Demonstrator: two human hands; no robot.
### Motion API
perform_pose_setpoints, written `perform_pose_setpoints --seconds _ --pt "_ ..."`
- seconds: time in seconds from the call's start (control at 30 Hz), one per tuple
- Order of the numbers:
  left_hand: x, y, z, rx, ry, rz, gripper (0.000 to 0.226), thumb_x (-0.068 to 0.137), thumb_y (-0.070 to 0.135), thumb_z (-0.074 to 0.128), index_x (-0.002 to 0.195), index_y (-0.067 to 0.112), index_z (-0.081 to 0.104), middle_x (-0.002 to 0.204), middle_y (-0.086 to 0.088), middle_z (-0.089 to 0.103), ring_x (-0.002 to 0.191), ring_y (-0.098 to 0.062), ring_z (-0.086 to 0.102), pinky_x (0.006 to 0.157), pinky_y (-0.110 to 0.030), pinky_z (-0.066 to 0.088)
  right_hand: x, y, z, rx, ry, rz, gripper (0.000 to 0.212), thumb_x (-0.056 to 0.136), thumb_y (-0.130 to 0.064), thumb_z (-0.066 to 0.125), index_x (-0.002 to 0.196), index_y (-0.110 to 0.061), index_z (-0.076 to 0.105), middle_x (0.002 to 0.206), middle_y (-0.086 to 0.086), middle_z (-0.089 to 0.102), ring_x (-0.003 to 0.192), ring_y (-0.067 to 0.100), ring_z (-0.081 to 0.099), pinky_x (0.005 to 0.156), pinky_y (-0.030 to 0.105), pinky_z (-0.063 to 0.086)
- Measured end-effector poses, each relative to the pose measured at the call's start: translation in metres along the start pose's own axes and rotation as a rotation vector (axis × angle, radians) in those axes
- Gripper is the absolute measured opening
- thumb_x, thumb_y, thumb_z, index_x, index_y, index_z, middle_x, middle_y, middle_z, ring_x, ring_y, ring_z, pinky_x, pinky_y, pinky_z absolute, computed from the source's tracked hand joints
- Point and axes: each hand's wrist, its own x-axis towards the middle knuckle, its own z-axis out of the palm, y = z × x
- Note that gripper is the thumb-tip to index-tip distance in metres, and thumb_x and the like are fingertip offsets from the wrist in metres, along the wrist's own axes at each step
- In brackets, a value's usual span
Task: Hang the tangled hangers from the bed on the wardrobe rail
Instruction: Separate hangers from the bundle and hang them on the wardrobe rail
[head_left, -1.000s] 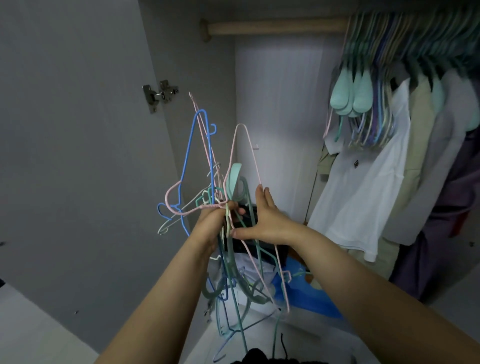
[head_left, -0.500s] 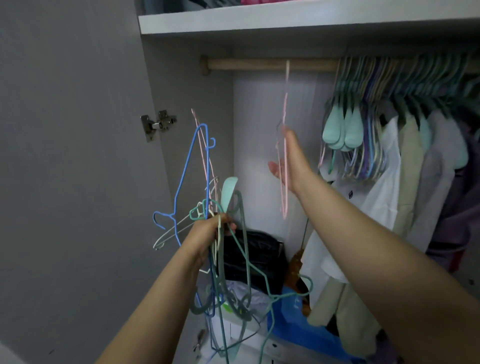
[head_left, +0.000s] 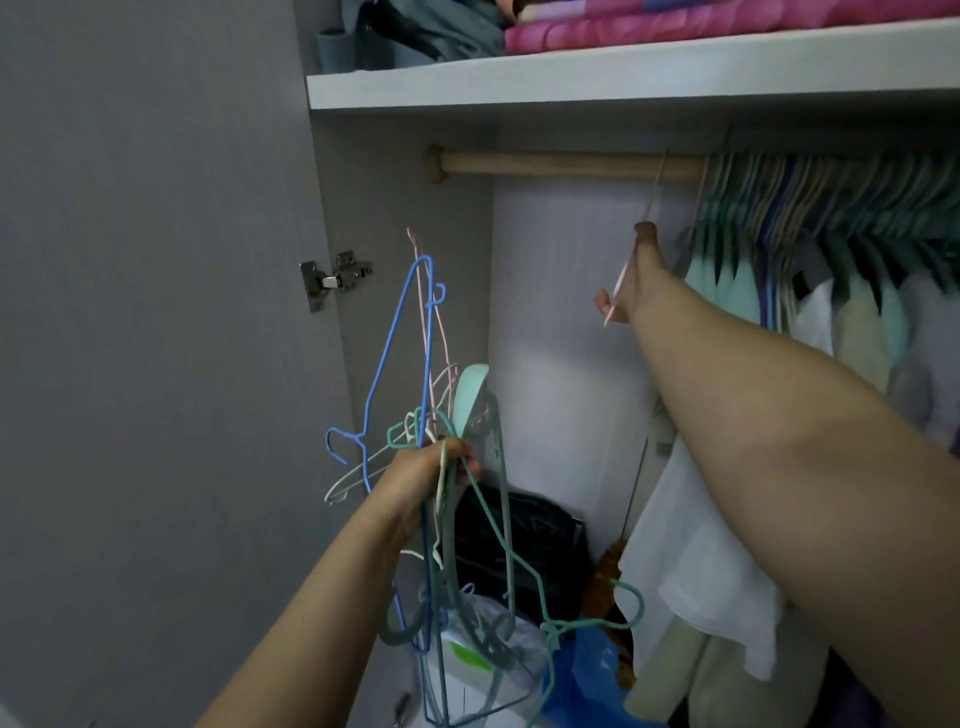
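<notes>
Wardrobe (head_left: 405, 218) open; wooden rail (head_left: 561, 165) spans it under the shelf (head_left: 571, 78), bare on its left stretch, packed with hangers and clothes (head_left: 831, 249) on its right.

Change over the last second: one pink hanger (head_left: 641, 228) has left the bundle; the right hand (head_left: 631, 283) has carried it up from the bundle, and its hook now sits at the rail, just beside the packed row; whether the hook is fully over the wood I cannot tell. Right fingers pinch the pink wire low on its frame, thumb underneath. Judgement: one hanger all but hung, release next; the rest wait.

Bundle (head_left: 441, 467) unchanged in place: left hand (head_left: 426, 478) grips it mid-tangle, fingers curled round several wires; blue hanger (head_left: 400, 353) and a second pink wire stick upward, green and teal ones trail below the fist. Still knotted, so each must be freed singly.

Containers: shelf carries folded pink bedding (head_left: 727, 21) and dark cloth; wardrobe floor holds a black bag (head_left: 519, 535), a white plastic bag (head_left: 493, 639), contents partly green, and a blue bag (head_left: 587, 675), contents hidden.
</notes>
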Motion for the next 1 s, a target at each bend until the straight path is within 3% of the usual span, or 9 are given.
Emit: perform_pose_setpoints --seconds 0.1,0.27,0.4,0.5,0.6,0.7,0.83,0.9,1.0 --pt "0.003 -0.002 0.001 -0.011 0.008 -0.011 0.023 0.089 0.001 0.053 0.068 0.001 0.06 0.055 -0.006 0.064 0.043 -0.011 0.057 0.042 -0.016 0.043 0.028 0.002 -0.005 -0.068 0.075 -0.028 0.063 0.068 -0.071 0.055 0.112 -0.026 0.056 0.116 0.001 0.058 0.098 0.025 0.054 0.06 0.034 0.048" --pt "0.006 -0.007 -0.003 0.004 0.012 -0.02 0.024 0.09 0.002 0.052 0.067 0.002 0.061 0.054 -0.004 0.065 0.042 -0.011 0.057 0.044 -0.016 0.046 0.02 0.006 -0.012 -0.006 0.2 -0.175 0.06 0.074 -0.06 0.062 0.115 -0.016 0.059 0.107 0.004 0.061 0.095 0.025 0.057 0.093 0.039 0.047" --pt "0.005 -0.009 -0.008 -0.005 -0.025 -0.009 0.022 0.092 0.003 0.047 0.073 0.004 0.059 0.052 -0.001 0.064 0.043 -0.008 0.057 0.044 -0.016 0.046 0.041 0.028 -0.018 0.013 0.238 -0.13 0.105 0.062 -0.088 0.047 0.141 -0.018 0.041 0.141 0.004 0.048 0.121 0.027 0.051 0.106 0.044 0.039" --pt "0.009 -0.016 -0.018 0.011 -0.063 -0.004 0.021 0.092 0.007 0.044 0.075 0.008 0.056 0.054 0.001 0.064 0.046 -0.007 0.056 0.05 -0.018 0.042 -0.014 0.094 -0.036 -0.062 0.045 -0.048 0.091 0.083 -0.08 0.026 0.152 -0.021 0.016 0.154 0.004 0.027 0.137 0.026 0.033 0.115 0.045 0.025" --pt "0.011 -0.021 -0.028 0.024 -0.094 -0.018 0.021 0.091 0.01 0.046 0.073 0.008 0.056 0.055 0.003 0.063 0.048 -0.007 0.055 0.059 -0.023 0.039 -0.043 0.191 -0.08 -0.278 -0.127 0.12 0.061 0.1 -0.052 0.028 0.143 -0.01 0.033 0.136 0.011 0.049 0.106 0.029 0.056 0.087 0.039 0.048" --pt "0.006 -0.019 -0.036 0.0 -0.156 -0.023 0.014 0.076 0.017 0.057 0.064 0.01 0.061 0.055 0.001 0.062 0.052 -0.01 0.055 0.064 -0.024 0.04 -0.046 0.266 -0.134 -0.763 -0.255 0.318 0.037 0.102 -0.024 0.038 0.134 -0.007 0.045 0.13 0.015 0.057 0.087 0.024 0.058 0.067 0.028 0.047" --pt "0.002 -0.018 -0.05 -0.032 -0.28 0.019 0.01 0.055 0.022 0.066 0.048 0.016 0.063 0.052 0.0 0.057 0.054 -0.013 0.051 0.067 -0.029 0.036 -0.05 0.32 -0.191 -1.433 -0.593 0.337 0.042 0.096 -0.006 0.046 0.138 -0.01 0.045 0.127 0.013 0.052 0.098 0.021 0.057 0.045 0.016 0.042" --pt "0.001 -0.019 -0.056 -0.063 -0.352 0.028 0.013 0.051 0.021 0.074 0.05 0.016 0.062 0.052 0.0 0.054 0.053 -0.014 0.05 0.065 -0.028 0.04 -0.055 0.341 -0.208 -1.572 -0.717 0.361 0.054 0.091 -0.005 0.052 0.142 -0.018 0.041 0.135 0.011 0.044 0.105 0.02 0.051 0.061 0.018 0.049" --pt "-0.001 -0.021 -0.062 -0.095 -0.449 0.03 0.029 0.046 0.031 0.084 0.053 0.017 0.06 0.051 -0.001 0.05 0.051 -0.014 0.048 0.061 -0.025 0.045 -0.021 0.418 -0.245 -1.696 -0.94 0.368 0.061 0.08 -0.013 0.067 0.118 -0.057 0.051 0.119 0.011 0.054 0.103 0.032 0.056 0.083 0.04 0.051"
